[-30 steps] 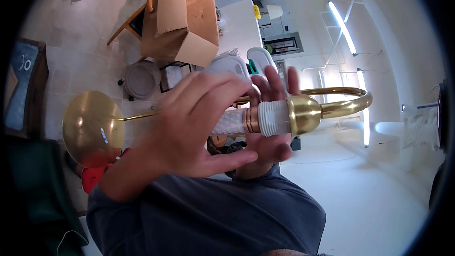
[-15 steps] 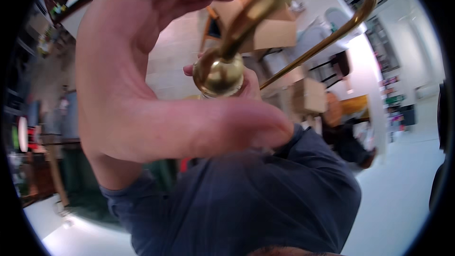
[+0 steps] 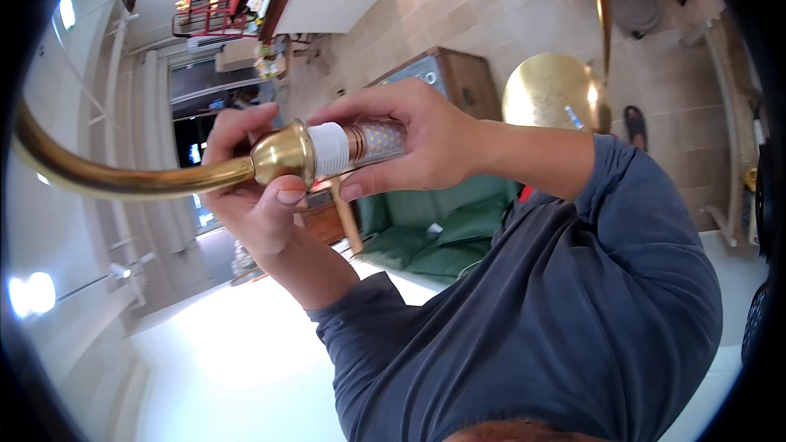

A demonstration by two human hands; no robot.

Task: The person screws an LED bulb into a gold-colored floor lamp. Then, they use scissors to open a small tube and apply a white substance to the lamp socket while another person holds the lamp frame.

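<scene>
A curved brass lamp arm (image 3: 139,182) comes in from the left and ends in a rounded brass socket cup (image 3: 282,154). My left hand (image 3: 258,200) is closed around that cup, thumb below and fingers behind it. From the cup's right side sticks out a white threaded lamp holder (image 3: 330,147). In line with it sits an LED bulb (image 3: 383,141) with a coppery collar and yellow dots under a clear cover. My right hand (image 3: 430,135) grips the bulb, its thumb underneath. How far the bulb is inside the holder cannot be seen.
Below stand a round brass lamp base (image 3: 548,94) with a brass pole (image 3: 601,16), a wooden chest (image 3: 463,74) and a green cushioned sofa (image 3: 417,229). A sandalled foot (image 3: 634,127) is on the tiled floor beside the base. A white-topped table (image 3: 332,0) stands farther off.
The view has swung round, and the brass cup now lies sideways at the left. My left hand, earlier spread before the camera, has closed on the cup. The bulb has come into sight.
</scene>
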